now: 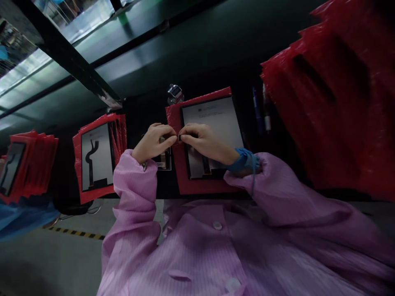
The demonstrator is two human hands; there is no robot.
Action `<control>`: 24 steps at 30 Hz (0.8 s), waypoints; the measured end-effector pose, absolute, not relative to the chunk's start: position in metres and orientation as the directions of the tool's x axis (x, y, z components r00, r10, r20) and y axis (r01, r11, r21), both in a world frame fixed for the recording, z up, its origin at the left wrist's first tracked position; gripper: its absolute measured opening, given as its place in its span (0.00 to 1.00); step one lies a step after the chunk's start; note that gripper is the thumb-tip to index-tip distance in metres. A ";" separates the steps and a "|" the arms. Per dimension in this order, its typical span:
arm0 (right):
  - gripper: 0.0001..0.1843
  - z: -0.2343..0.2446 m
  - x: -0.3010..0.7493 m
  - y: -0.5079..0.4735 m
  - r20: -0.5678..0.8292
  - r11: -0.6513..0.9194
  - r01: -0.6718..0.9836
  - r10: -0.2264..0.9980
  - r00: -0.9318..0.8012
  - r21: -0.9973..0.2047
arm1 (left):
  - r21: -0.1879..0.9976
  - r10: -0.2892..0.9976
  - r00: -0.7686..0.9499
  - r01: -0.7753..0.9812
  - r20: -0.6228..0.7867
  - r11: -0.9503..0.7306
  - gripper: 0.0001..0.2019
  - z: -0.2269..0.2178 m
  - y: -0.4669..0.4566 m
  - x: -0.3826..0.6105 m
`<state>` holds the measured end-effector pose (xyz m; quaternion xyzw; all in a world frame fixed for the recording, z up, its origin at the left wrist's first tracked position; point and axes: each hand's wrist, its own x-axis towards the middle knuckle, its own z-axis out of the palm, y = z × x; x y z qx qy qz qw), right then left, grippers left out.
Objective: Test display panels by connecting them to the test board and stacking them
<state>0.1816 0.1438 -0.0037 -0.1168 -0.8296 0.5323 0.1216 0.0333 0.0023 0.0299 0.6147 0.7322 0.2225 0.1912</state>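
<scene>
My left hand [154,142] and my right hand [202,142] meet fingertip to fingertip over the left edge of a red bag [210,187] that carries a flat display panel [216,123]. Both hands are pinched closed on something small and dark at that edge; I cannot make it out. The panel lies face up on the dark bench, with its grey surface and a small printed label showing beyond my right hand. A blue strap [243,160] circles my right wrist. Pink sleeves cover both arms.
Left of my hands stands a stack of red bags with panels and black flex cables [98,158], and another stack [27,168] lies further left. A large pile of red bags [336,98] fills the right. Pens [262,111] lie beside the panel. A metal clip [175,93] sits behind it.
</scene>
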 end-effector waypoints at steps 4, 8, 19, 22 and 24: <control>0.09 -0.004 0.182 0.141 0.118 0.446 0.038 0.317 -0.941 -0.894 | 0.579 0.986 -0.163 0.803 -0.021 0.145 0.10 0.028 0.007 0.036; 0.08 -0.005 0.182 0.142 0.124 0.462 0.042 0.323 -0.938 -0.886 | 0.556 0.983 -0.183 0.817 0.000 0.152 0.09 0.027 0.009 0.041; 0.21 0.006 0.190 0.186 -0.025 0.212 0.103 0.339 -0.940 -0.972 | 0.620 0.771 -0.539 0.745 0.339 0.248 0.18 0.019 0.002 0.028; 0.18 0.010 0.191 0.215 0.048 0.379 0.269 0.650 -0.758 -0.886 | 0.637 0.517 -0.715 0.680 0.471 0.362 0.33 0.015 -0.009 0.061; 0.20 0.011 0.187 0.231 0.117 0.521 0.475 0.751 -0.649 -0.709 | 0.592 0.607 -0.666 0.718 0.434 0.365 0.43 0.009 -0.018 0.101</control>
